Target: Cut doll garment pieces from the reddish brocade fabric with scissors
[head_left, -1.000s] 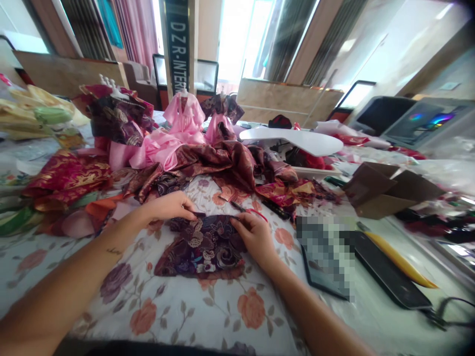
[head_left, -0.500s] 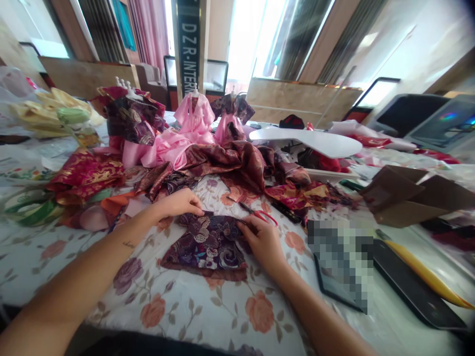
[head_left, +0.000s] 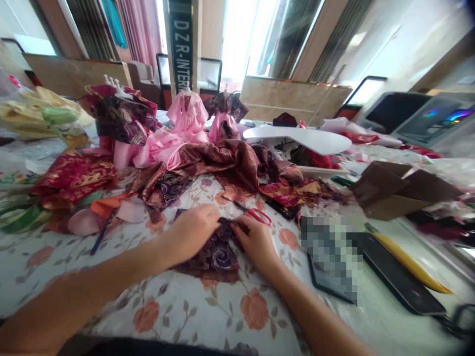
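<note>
A small piece of dark purple brocade fabric with a swirling pattern and a reddish-brown lower border lies flat before me. My right hand pinches its upper right edge between thumb and fingers. Over its upper left part is my left hand, smeared by motion, its fingertips close to the top edge; whether they grip the cloth I cannot tell. That hand and forearm hide much of the fabric's left side. Just beyond my right hand lie red-handled scissors, their blades pointing away to the left.
Crumpled brown satin spreads across the table behind the hands. Small dressed forms, one in a pink gown, stand further back. To the right are a tablet, a black tray-like object and an open cardboard box. A blue pencil lies left.
My left hand has moved right and nearer, from the fabric's top left edge to over its upper middle. My right hand keeps its pinch. The view has shifted slightly right.
</note>
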Demonstrator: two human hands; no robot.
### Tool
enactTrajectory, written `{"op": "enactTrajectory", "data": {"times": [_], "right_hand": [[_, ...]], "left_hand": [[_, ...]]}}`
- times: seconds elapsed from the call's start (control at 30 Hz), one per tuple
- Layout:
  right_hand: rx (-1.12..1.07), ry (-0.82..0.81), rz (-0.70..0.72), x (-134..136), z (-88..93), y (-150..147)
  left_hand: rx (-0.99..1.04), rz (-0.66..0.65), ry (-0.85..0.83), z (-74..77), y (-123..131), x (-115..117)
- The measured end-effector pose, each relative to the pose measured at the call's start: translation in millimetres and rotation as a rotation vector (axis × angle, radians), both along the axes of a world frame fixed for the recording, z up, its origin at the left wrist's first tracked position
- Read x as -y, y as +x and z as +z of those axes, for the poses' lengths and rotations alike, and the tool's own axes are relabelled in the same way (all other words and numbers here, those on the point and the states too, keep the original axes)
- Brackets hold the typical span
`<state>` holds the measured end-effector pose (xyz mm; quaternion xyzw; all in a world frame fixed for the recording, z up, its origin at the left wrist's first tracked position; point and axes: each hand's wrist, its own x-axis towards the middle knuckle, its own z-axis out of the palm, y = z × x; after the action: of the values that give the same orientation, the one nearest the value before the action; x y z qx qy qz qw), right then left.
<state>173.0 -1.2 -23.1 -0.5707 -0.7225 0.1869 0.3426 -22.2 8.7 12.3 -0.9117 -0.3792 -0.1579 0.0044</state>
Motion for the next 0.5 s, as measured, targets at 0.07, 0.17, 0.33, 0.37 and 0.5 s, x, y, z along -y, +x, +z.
{"op": "enactTrajectory", "data": {"times": [0.07,0.17,0.33,0.37,0.5], "right_hand": [[0.004,0.0,0.006,0.1,0.6,-0.4],[0.01,-0.003,0.013,-0.1,1.1,-0.7],[0.013,-0.002,0.008,0.4,1.1,-1.4],[0.013,-0.001,0.005,0.7,1.0,-1.7],[0.005,0.001,-0.007,1.1,-0.6,-3.1]], "left_hand": [[-0.071,0.015,0.002,-12.4,9.2,19.7],[-0.156,0.005,-0.096,-29.9,7.0,33.2],[-0.203,-0.037,-0.23,-35.5,-6.9,29.3],[-0.206,-0.036,-0.245,-34.5,-7.6,28.5],[-0.188,-0.035,-0.274,-32.3,-6.4,29.4]]}}
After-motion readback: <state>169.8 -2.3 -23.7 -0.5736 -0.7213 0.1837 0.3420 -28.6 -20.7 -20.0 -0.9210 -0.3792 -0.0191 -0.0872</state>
